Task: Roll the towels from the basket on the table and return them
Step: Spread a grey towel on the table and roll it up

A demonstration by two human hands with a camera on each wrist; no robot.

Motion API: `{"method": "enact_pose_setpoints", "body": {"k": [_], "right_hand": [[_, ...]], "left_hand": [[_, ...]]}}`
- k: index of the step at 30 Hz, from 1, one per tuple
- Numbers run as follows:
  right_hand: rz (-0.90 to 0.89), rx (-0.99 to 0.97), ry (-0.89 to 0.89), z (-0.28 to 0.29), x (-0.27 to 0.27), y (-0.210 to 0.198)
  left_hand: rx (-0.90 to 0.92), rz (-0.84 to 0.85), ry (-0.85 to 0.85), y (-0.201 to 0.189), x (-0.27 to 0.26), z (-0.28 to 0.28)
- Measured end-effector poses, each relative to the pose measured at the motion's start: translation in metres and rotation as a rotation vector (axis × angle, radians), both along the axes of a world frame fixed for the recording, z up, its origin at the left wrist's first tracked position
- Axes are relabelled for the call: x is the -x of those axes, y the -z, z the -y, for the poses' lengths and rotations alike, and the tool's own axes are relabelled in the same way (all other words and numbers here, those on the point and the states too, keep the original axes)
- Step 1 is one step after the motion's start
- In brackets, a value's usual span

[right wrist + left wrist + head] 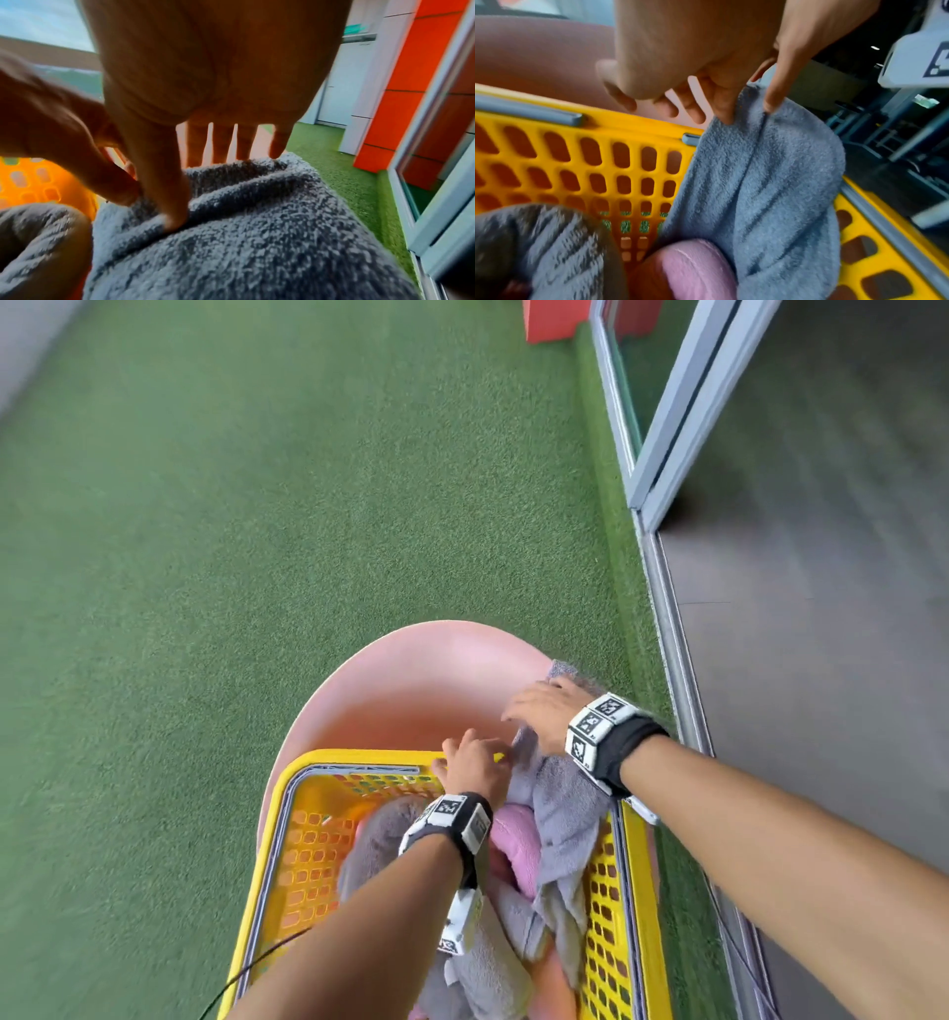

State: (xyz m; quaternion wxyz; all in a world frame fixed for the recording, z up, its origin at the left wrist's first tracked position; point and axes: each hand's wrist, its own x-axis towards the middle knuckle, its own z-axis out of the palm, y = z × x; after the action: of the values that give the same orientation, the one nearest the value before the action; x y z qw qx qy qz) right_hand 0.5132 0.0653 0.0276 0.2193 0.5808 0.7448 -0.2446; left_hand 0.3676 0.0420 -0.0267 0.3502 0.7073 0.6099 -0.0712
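Observation:
A yellow slotted basket (267, 839) (603, 130) (51, 182) stands on a round pink table (411, 670) (539, 60). A grey towel (565, 814) (770, 182) (257, 233) rises out of the basket's far right corner and lies over the rim onto the table. My left hand (472, 762) (746, 109) (64, 132) pinches its edge between thumb and forefinger at the far rim. My right hand (539, 711) (205, 182) holds a bunched fold, thumb dug in, fingers over the far side. A pink towel (518, 845) (693, 270) and a darker grey towel (375, 839) (539, 243) lie in the basket.
Green artificial turf (257, 531) surrounds the table. A grey sliding-door frame (667, 588) runs along the right, close to the table's edge. An orange block (554, 320) stands far off. A black cable (246, 968) hangs by the basket's left side.

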Motion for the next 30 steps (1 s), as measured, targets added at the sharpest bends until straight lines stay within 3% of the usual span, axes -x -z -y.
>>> {"method": "enact_pose_setpoints", "body": {"k": [2, 6, 11, 16, 24, 27, 30], "right_hand": [[0.09, 0.1, -0.072, -0.004, -0.002, 0.004], [0.019, -0.036, -0.054, 0.004, -0.013, -0.022], [-0.16, -0.116, 0.183, 0.022, -0.037, -0.104], [-0.226, -0.295, 0.391, 0.079, -0.053, -0.209], [-0.222, -0.94, 1.0, 0.274, -0.02, -0.377], [-0.181, -1.15, 1.201, 0.367, 0.012, -0.408], [-0.145, -1.309, 1.359, 0.462, 0.055, -0.414]], "left_hand": [[-0.004, 0.085, -0.083, 0.0, 0.001, 0.007], [-0.031, 0.311, -0.074, -0.025, 0.002, 0.02], [0.07, 0.7, -0.005, -0.07, -0.007, 0.005], [0.297, 0.855, 0.282, -0.135, -0.024, 0.009], [0.413, 0.904, 0.705, -0.23, -0.02, 0.051], [0.549, 0.937, 0.8, -0.285, -0.02, 0.088], [0.665, 0.877, 0.983, -0.342, -0.03, 0.141]]}}
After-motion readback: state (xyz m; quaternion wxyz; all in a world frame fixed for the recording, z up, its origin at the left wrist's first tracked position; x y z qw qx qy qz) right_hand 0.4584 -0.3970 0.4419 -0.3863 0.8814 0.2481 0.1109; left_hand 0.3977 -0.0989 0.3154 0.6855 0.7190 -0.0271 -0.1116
